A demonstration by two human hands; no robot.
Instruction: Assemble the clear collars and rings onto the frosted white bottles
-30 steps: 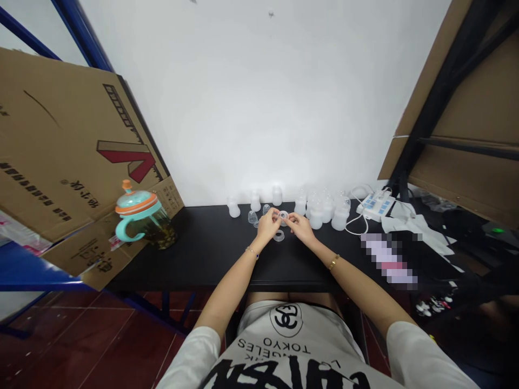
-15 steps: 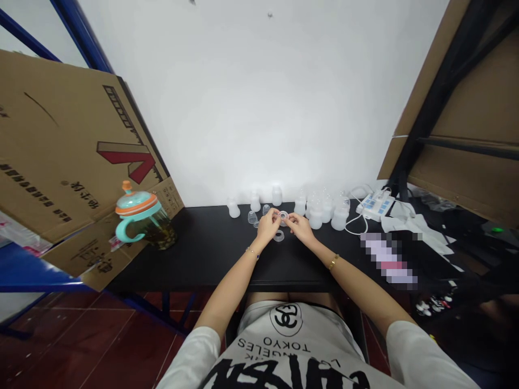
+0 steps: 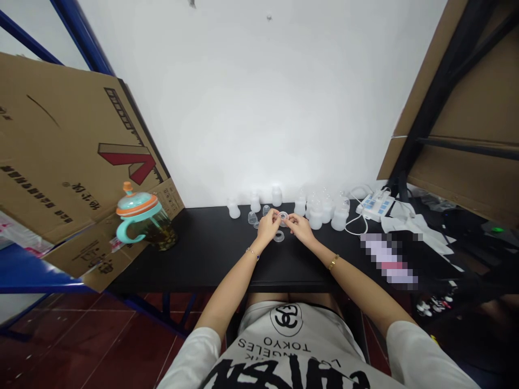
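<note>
Between my two hands is a clear bottle collar ring point(image 3: 283, 216), pinched at its left by my left hand point(image 3: 269, 224) and at its right by my right hand point(image 3: 299, 224). Just below them a second collar ring point(image 3: 278, 236) lies on the black table point(image 3: 203, 259). Clear dome caps point(image 3: 252, 218) stand left of my left hand, one of them partly behind it. Farther back are a few frosted baby bottles point(image 3: 233, 208) without tops. To the right of my right hand several bottles point(image 3: 315, 215) stand in a tight group.
A teal-lidded jug point(image 3: 146, 219) of dark liquid stands at the left by a large cardboard box point(image 3: 60, 140). At the right are a white power strip point(image 3: 376, 205) with its cable, crumpled white paper point(image 3: 421, 229) and a blurred-out flat item point(image 3: 389, 259). A white wall point(image 3: 267, 108) rises behind.
Both hands keep their pinch on the collar ring in nearly the same place. The view has shifted very slightly; the bottles and caps stand as before.
</note>
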